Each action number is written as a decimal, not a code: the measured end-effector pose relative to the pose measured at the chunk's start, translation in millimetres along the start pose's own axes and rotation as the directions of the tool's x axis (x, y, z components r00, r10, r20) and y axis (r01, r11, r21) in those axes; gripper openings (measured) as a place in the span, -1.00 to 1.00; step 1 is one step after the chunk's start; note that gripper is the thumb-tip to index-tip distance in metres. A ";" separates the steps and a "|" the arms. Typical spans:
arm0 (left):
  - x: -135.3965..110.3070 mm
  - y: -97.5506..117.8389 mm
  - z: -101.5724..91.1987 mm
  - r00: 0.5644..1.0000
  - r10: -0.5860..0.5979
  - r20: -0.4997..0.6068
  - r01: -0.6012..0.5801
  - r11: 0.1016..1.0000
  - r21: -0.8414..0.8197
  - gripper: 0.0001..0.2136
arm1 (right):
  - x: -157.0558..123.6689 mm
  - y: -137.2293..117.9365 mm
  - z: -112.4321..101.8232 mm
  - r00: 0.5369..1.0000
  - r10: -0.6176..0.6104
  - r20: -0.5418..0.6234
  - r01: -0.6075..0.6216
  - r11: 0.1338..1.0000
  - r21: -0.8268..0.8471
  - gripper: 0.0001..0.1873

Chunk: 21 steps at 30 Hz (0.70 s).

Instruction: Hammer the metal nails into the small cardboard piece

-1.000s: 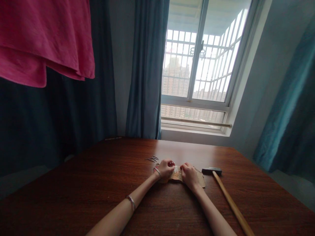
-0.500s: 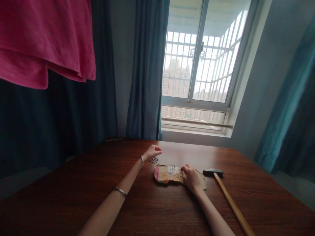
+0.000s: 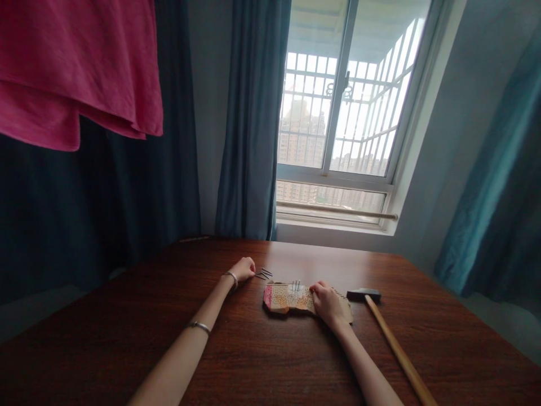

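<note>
A flat piece of wood [image 3: 284, 298], pale with small dots and a pink left edge, lies on the dark wooden table [image 3: 169, 338]. Three nails [image 3: 296, 285] stand upright in it. My right hand [image 3: 326, 302] is closed and presses down on the wood's right part. My left hand [image 3: 244, 268] rests curled on the table to the left, its fingertips at a small heap of loose nails [image 3: 264, 274]. Whether it grips one I cannot make out.
A hammer [image 3: 386, 332] with a long wooden handle lies right of the wood, head pointing away from me. Beyond the table are a barred window [image 3: 338, 113] and blue curtains [image 3: 249, 124]. A pink cloth [image 3: 76, 67] hangs at upper left.
My left hand left the wood, reached out to the loose nails and has now dropped onto the table beside them, curled. The right hand stayed on the wood.
</note>
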State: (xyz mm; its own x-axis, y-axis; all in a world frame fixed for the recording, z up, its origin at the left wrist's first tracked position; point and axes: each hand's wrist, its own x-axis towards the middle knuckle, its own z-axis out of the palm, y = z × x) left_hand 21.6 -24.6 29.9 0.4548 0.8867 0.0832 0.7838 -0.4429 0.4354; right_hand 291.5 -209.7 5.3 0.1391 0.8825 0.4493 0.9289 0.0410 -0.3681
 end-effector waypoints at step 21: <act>2.6 6.6 -11.4 0.993 0.024 -0.116 -0.022 1.000 0.020 -0.88 | 3.8 8.5 0.7 0.990 0.061 -0.125 -0.022 0.956 0.293 -0.69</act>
State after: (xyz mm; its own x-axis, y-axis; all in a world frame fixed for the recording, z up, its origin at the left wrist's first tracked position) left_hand 23.2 -23.7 43.2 0.4218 0.8850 0.1970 0.7818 -0.4651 0.4153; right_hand 299.7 -205.7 3.4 0.2369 0.8179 0.5243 0.7846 0.1571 -0.5998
